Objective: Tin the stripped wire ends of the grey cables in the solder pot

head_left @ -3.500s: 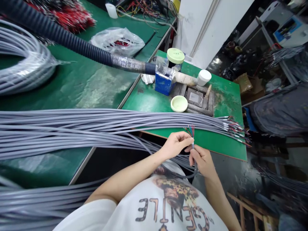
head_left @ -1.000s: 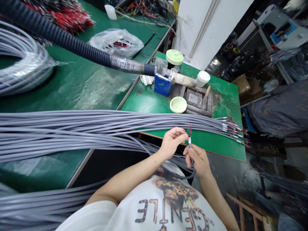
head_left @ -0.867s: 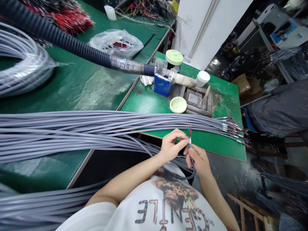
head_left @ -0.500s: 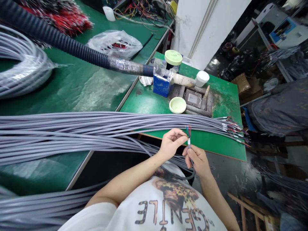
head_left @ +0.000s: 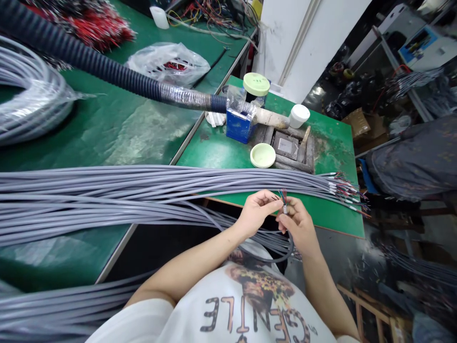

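My right hand (head_left: 299, 225) is closed around the end of a grey cable (head_left: 291, 247), which loops down in front of the shirt. Out of a white band (head_left: 284, 209) at the cable's tip, thin coloured wires (head_left: 283, 195) fan upward. Thumb and fingertips of my left hand (head_left: 259, 213) pinch together at the left side of these wires, where a dark wire sticks out; the exact grip is partly hidden by the fingers. Just beyond both hands lies a thick bundle of grey cables (head_left: 200, 178), its stripped ends (head_left: 344, 190) at the right.
A ribbed black hose (head_left: 117, 66) reaches over the green table (head_left: 143, 128) to a blue box (head_left: 238, 126). Around a soiled metal frame (head_left: 310, 159) stand a pale green dish (head_left: 263, 155) and a white cup (head_left: 299, 116). Coiled cable (head_left: 53, 107) lies left.
My right hand has moved slightly up and to the right with the cable end. The wires now lean right, and my left fingers stay beside them, with a dark wire drawn apart.
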### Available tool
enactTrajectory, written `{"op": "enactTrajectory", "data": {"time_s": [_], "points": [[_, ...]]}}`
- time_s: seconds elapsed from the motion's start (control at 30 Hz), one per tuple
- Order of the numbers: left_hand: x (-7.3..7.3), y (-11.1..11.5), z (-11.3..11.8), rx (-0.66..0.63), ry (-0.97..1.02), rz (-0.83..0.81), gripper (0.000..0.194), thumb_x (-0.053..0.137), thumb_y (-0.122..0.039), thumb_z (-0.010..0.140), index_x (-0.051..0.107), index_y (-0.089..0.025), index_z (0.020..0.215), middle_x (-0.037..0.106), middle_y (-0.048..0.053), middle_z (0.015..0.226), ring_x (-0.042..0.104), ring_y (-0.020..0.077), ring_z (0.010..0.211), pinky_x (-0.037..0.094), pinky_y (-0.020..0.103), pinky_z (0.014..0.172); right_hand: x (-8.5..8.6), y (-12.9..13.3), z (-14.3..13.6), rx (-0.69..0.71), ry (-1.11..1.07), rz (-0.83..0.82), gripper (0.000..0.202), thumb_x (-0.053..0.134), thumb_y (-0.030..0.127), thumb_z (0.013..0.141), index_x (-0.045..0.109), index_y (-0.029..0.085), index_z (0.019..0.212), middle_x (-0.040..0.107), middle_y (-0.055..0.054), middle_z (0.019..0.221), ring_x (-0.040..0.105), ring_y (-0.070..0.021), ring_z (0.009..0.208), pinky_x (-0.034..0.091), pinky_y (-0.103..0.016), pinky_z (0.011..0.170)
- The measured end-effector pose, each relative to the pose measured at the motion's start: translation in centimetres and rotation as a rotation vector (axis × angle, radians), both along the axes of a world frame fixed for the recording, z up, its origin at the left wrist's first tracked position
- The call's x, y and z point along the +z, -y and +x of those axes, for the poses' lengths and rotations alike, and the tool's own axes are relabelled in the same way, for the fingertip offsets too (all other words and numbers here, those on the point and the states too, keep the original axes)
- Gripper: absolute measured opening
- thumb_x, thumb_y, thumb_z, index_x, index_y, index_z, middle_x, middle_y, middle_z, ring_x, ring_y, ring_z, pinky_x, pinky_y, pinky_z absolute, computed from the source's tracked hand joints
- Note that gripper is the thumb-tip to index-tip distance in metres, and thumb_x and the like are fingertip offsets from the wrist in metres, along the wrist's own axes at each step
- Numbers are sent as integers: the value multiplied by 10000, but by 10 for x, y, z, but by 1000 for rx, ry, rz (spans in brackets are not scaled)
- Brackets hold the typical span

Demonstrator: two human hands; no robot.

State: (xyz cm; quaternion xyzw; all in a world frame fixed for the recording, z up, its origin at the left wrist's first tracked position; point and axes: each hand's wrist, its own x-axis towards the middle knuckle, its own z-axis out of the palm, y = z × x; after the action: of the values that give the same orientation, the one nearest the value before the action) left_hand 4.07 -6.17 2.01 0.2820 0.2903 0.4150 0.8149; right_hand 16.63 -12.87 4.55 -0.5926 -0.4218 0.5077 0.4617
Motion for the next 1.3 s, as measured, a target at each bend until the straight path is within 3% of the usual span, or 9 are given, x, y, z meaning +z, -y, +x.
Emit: {"op": "enactTrajectory", "data": {"time_s": [0.1,0.27,0.4,0.6,0.87,1.0,1.17,1.3], "points": [[3,4,4,-51,70,-94,194,790,-240,645,632,-134,677,646,-8,637,556,76,564,426,199,575,3,-6,-4,-107,8,70,434,700,306,766,478,250,1134,478,73,662,440,-81,545,396,-202,526],[4,6,5,-131,216,-208,145,771,-199,636,653,-135,688,654,6,669,568,84,575,442,212,593,1,-8,-11,-107,67,98,407,678,312,792,510,242,1156,475,72,618,378,-81,497,347,-217,493],[3,5,2,-66,147,-97,157,784,-216,649,667,-129,706,629,-12,593,539,56,491,424,181,529,-3,-7,-11,-90,51,151,370,571,408,865,505,229,1182,443,72,555,348,-89,441,294,-231,442],[2,3,-1,-78,116,102,201,756,-312,707,683,-145,792,637,-7,620,619,134,470,513,274,520,-5,-7,-8,-61,51,141,399,520,459,886,496,226,1209,423,76,507,351,-99,418,274,-237,436],[6,-7,-8,-29,65,208,190,812,-287,614,719,-149,706,626,6,698,594,104,613,518,228,582,-5,-7,-5,39,-5,81,447,531,472,879,472,224,1247,414,92,457,320,-91,378,242,-225,406],[0,-5,-5,-33,75,103,197,788,-291,650,669,-140,695,642,7,663,574,90,572,483,208,558,-5,-8,-5,58,-7,79,443,578,455,855,486,235,1227,439,88,491,327,-80,382,257,-215,394],[-2,5,4,-114,178,-137,195,765,-252,676,616,-127,699,630,0,617,544,67,513,429,190,535,-6,-9,-8,-98,175,131,410,687,385,783,575,225,1143,451,80,518,337,-75,406,296,-223,409],[2,12,11,-88,210,-130,196,747,-257,705,600,-129,713,601,-19,593,541,68,500,416,198,531,-10,-8,-11,-273,334,246,278,578,389,865,660,200,1051,440,66,471,372,-90,392,323,-238,415]]}}
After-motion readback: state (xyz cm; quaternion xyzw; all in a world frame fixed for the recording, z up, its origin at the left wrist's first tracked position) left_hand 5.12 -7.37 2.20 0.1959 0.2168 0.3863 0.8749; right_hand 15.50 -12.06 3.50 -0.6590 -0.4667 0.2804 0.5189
